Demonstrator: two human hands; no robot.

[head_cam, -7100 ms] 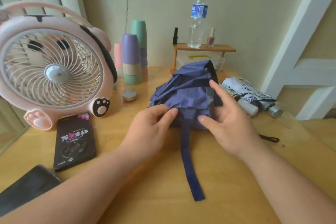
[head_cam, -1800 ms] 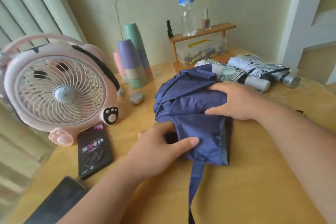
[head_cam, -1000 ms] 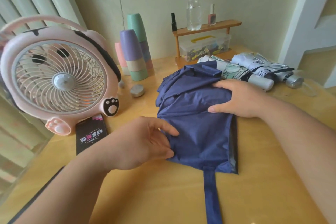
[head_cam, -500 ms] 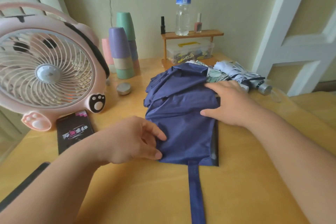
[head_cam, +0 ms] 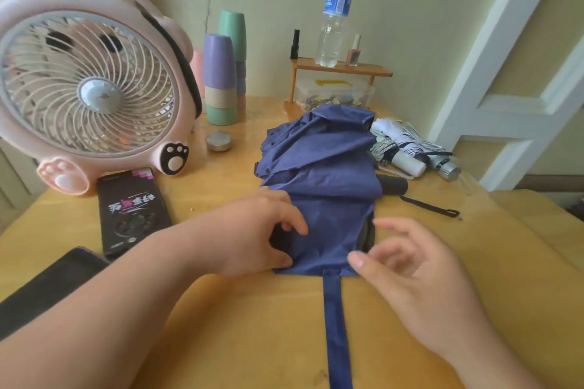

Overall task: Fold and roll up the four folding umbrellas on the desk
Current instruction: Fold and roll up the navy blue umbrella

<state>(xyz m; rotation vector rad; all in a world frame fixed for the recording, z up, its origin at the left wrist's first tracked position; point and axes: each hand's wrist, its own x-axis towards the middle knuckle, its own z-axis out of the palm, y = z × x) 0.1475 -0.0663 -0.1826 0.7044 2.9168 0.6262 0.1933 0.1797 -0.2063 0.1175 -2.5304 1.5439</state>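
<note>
A navy blue umbrella (head_cam: 322, 174) lies partly folded in the middle of the wooden desk (head_cam: 246, 325), its closing strap (head_cam: 336, 325) running toward me. My left hand (head_cam: 252, 234) pinches the near left edge of the canopy. My right hand (head_cam: 410, 271) hovers at the near right corner with fingers loosely spread, holding nothing. The umbrella's black handle (head_cam: 393, 185) sticks out on the right. Two rolled umbrellas lie behind it: a green patterned one (head_cam: 395, 155) and a white striped one (head_cam: 417, 145).
A pink fan (head_cam: 88, 88) stands at the left. A black box (head_cam: 132, 208) and a dark phone (head_cam: 47, 284) lie in front of it. Stacked cups (head_cam: 221, 79), a small tin (head_cam: 218, 140) and a wooden shelf (head_cam: 341, 68) with a water bottle (head_cam: 335, 9) line the back.
My right hand has lifted off the middle of the canopy and come down to the near right corner. My left hand stays on the near left edge.
</note>
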